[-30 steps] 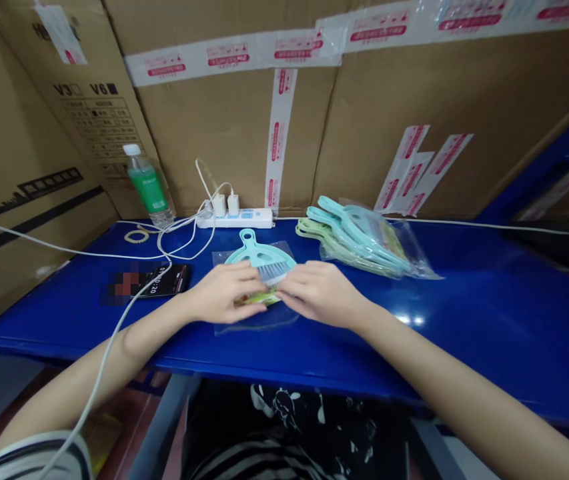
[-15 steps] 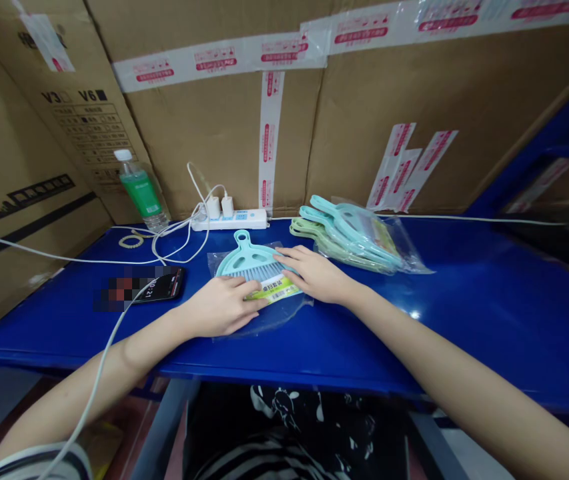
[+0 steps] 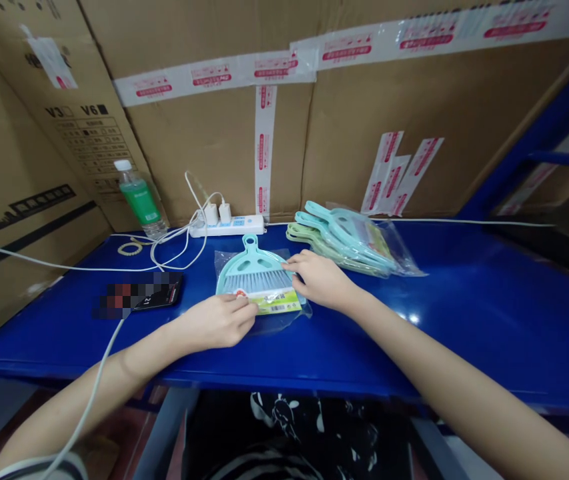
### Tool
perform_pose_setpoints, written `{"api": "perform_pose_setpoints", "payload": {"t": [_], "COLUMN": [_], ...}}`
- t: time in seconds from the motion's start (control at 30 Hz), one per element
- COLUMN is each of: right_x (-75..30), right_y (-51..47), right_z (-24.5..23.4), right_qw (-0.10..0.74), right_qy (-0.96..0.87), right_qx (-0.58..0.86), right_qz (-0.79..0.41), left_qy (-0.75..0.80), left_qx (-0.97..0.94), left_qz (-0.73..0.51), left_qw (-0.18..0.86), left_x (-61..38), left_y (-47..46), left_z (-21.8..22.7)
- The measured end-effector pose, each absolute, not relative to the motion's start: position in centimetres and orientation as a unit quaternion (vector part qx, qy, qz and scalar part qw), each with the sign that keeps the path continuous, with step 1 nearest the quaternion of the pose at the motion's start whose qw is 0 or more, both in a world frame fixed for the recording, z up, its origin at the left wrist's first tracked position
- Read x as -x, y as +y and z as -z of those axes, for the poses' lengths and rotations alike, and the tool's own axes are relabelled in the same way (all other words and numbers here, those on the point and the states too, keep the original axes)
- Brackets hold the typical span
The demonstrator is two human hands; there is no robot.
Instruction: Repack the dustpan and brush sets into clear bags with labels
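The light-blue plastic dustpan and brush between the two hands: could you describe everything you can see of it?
This light-blue, plastic-looking dustpan and brush set lies on the glossy blue table in a clear plastic bag. Its handle, with a hole at the end, points away from the person. Grey-blue bristles show beyond a printed yellow-green and white label. The left hand covers the label's near left corner; the right hand touches the set's right side.

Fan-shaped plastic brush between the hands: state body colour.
Brush body: light turquoise, clearest in the head view.
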State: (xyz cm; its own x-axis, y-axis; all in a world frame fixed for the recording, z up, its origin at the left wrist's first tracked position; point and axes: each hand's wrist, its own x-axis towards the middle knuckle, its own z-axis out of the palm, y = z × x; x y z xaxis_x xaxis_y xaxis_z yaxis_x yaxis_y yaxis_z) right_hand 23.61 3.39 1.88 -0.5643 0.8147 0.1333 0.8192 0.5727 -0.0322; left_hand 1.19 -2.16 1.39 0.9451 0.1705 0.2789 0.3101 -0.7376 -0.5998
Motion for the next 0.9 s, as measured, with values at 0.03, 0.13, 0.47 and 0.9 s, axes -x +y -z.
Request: {"api": "perform_pose_setpoints", "payload": {"t": [0.03,0.13,0.47,0.9], "right_x": [-23.7,-24.1,-25.3,-27.5], "right_y": [3.4,3.6,3.2,3.7], "right_z": [-1.9,-1.9,-1.8,-2.1], "right_qw": [0.065,0.06,0.042,0.094], "right_qy": [-0.883,-0.883,-0.886,-0.912], "right_qx": [0.464,0.465,0.461,0.393], "right_qz": [0.014,0.006,0.018,-0.072], "left_qy": [-0.12,-0.133,-0.459,-0.549], "left_qx": [0.928,0.925,0.804,0.822], "left_qz": [0.127,0.192,0.206,0.149], "left_qw": [0.329,0.299,0.316,0.041], "left_x": [-1.2,-0.8,2.4,0.4], "left_y": [-2.2,-2.2,1.8,5.8], "left_z": [-1.7,-2.8,-3.9,-1.8]}}
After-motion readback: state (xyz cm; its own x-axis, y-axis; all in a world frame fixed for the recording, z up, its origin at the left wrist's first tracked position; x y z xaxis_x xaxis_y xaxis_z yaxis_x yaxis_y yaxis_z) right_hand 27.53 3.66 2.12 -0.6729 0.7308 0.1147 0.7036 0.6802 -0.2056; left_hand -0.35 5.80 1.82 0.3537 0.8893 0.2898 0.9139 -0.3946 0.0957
